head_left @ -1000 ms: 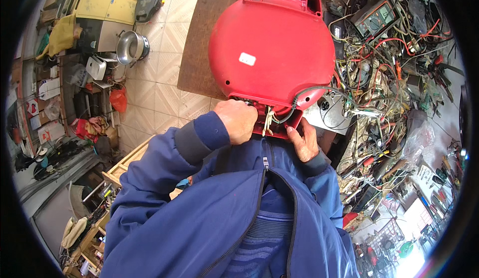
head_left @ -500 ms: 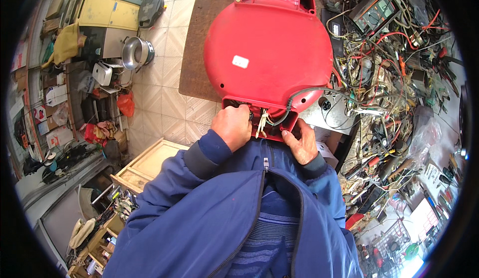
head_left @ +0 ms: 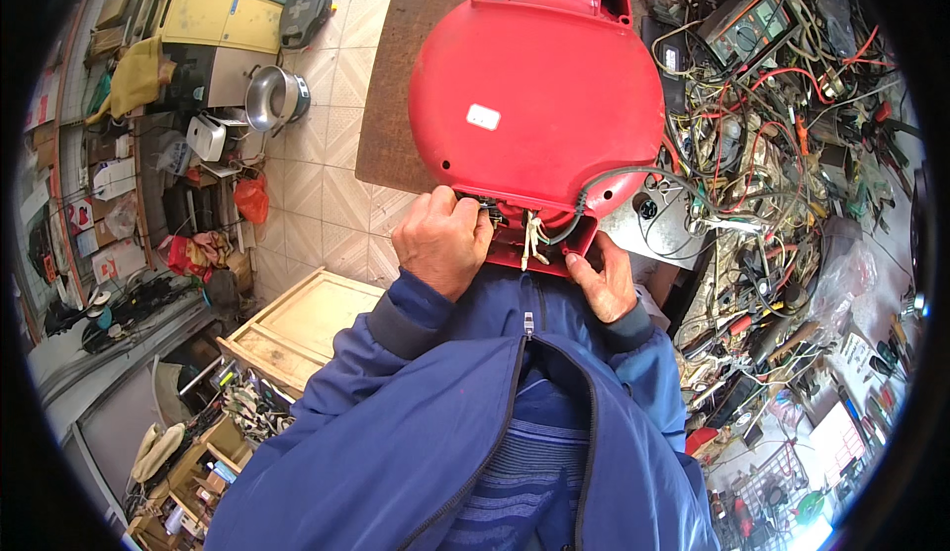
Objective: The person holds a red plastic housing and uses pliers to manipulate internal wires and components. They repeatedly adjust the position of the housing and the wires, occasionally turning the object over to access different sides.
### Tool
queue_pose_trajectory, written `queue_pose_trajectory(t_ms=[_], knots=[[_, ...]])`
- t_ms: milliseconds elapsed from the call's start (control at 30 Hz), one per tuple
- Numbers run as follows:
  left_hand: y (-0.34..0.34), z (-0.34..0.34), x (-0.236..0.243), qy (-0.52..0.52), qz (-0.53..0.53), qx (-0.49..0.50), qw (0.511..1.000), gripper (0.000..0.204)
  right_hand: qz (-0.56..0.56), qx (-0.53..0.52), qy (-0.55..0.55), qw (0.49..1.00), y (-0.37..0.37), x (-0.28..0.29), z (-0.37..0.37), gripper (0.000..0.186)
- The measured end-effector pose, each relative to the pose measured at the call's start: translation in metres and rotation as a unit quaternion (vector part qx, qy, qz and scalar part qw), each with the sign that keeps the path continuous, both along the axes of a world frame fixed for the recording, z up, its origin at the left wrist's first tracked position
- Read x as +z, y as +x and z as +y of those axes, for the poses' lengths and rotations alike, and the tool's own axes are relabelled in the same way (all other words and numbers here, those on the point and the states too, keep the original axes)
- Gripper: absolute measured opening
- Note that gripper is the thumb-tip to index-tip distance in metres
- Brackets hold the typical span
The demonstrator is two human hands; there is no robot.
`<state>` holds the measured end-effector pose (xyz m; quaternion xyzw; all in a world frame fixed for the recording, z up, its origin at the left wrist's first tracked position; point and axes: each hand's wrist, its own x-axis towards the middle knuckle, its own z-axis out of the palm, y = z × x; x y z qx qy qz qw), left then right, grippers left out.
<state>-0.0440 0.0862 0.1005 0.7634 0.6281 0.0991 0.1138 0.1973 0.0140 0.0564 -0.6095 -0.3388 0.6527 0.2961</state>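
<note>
A round red electric appliance (head_left: 539, 96), shaped like a griddle, lies with a smooth red face up on the brown table, its near end against my jacket. At that near end an open red housing (head_left: 510, 254) shows pale wires (head_left: 534, 239) and a grey cable (head_left: 584, 200) running off to the right. My left hand (head_left: 443, 239) is closed at the housing's left corner, pinching a small black part (head_left: 491, 211); the fingers hide most of it. With its thumb on top, my right hand (head_left: 606, 279) grips the housing's right corner.
Tangled wires and tools (head_left: 752, 165) crowd the bench on the right, around a multimeter (head_left: 752, 27). A brown tabletop (head_left: 391, 126) lies under the appliance. On the left stand a wooden drawer (head_left: 307, 323), a metal pot (head_left: 272, 98) and a yellow cabinet (head_left: 213, 17).
My left hand has pulled left and slightly up out of the housing, and a black part now shows at its fingertips. The appliance has shifted slightly right; my right hand keeps its grip.
</note>
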Motion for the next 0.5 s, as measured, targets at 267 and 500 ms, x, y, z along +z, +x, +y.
queue_pose_trajectory(t_ms=[267, 500], knots=[[-0.002, 0.012, -0.007, 0.115, -0.014, -0.027, 0.993, 0.015, -0.042, 0.04, 0.039, 0.998, 0.0, -0.012, 0.003, 0.042], [-0.006, -0.001, -0.038, 0.075, -0.196, 0.052, 0.976, 0.017, -0.029, 0.053, 0.028, 0.998, 0.002, -0.006, 0.008, 0.043]])
